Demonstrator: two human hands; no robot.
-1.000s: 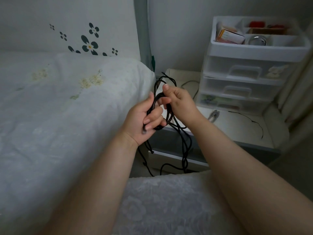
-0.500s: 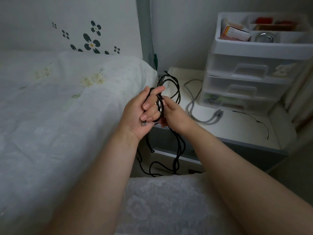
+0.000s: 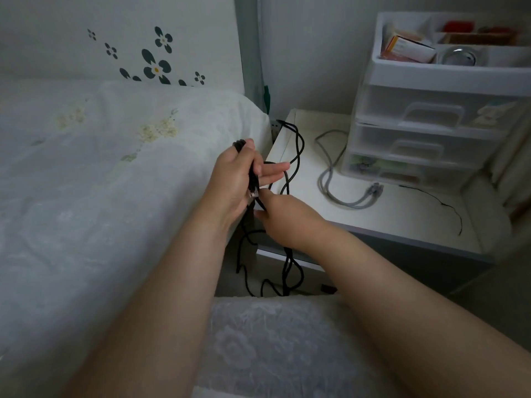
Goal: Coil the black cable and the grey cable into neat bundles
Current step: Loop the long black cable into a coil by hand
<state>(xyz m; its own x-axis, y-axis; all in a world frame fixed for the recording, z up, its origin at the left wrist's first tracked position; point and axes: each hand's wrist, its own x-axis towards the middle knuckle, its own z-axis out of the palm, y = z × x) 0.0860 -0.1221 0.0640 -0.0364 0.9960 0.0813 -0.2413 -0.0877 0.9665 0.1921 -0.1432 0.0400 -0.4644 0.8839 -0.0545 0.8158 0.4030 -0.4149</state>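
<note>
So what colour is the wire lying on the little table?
Grey cable, seen clearly in the head view.

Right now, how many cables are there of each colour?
Black cable, held in both hands: 1
Grey cable, on the table: 1
Thin black wire, on the table: 1
Total: 3

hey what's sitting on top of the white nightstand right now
On the nightstand lie the grey cable, a thin black wire, loops of the black cable and a plastic drawer unit. The drawers' contents are too blurred to identify.
</note>
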